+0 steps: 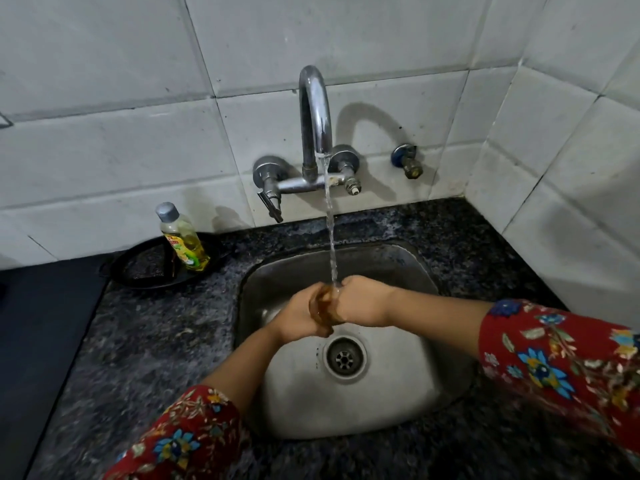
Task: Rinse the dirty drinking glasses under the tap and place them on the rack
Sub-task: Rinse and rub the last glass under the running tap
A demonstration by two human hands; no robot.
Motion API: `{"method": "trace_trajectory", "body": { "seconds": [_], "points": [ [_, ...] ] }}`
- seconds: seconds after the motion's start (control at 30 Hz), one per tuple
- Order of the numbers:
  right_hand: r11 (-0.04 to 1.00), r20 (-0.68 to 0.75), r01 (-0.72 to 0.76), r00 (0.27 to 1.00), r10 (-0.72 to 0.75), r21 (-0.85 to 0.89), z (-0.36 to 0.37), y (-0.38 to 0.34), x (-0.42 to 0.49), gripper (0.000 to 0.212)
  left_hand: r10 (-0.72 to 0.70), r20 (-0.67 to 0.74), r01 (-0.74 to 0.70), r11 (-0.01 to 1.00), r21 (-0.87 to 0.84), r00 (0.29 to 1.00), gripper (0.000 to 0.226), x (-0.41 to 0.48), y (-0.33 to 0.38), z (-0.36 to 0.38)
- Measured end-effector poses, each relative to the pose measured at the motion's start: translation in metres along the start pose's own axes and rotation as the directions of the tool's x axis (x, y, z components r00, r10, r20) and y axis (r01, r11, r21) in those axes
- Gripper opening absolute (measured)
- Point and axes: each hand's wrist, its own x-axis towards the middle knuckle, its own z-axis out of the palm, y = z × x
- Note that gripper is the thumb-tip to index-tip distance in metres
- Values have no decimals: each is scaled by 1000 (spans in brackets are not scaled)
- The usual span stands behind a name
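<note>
We hold one glass [320, 308] under the tap [314, 109] stream, above the sink [408, 393] drain [344, 357]. Our left hand [298, 318] and right hand [360, 301] both wrap it, fingers closed. One soap bottle [181, 237] stands on one dark plate [138, 268], well left; the basin around lies open.

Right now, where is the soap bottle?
The soap bottle stands on a dark plate on the counter, left of the sink, against the tiled wall.
</note>
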Motion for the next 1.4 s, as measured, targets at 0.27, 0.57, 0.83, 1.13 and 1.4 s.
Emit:
{"method": "trace_trajectory", "body": {
  "seconds": [0.27, 0.57, 0.83, 1.13, 1.4],
  "points": [
    [-259, 345, -281, 904, 251, 924, 1, -36, 9, 36, -30, -114, 80, 883, 463, 993, 58, -9, 9, 3],
    [-850, 612, -254, 785, 98, 462, 36, -55, -5, 24, -259, 41, 23, 238, 971, 965, 61, -28, 17, -19],
    [-363, 157, -60, 957, 242, 930, 25, -56, -13, 59, -183, 69, 96, 759, 644, 981, 66, -20, 20, -20],
    [997, 59, -42, 998, 38, 63, -10, 2, -2, 23, -36, -54, 39, 997, 59, 998, 74, 6, 2, 8],
    [991, 37, -46, 998, 42, 125, -8, 5, 3, 19, 67, 30, -69, 996, 65, 997, 63, 7, 3, -6]
  ]
}}
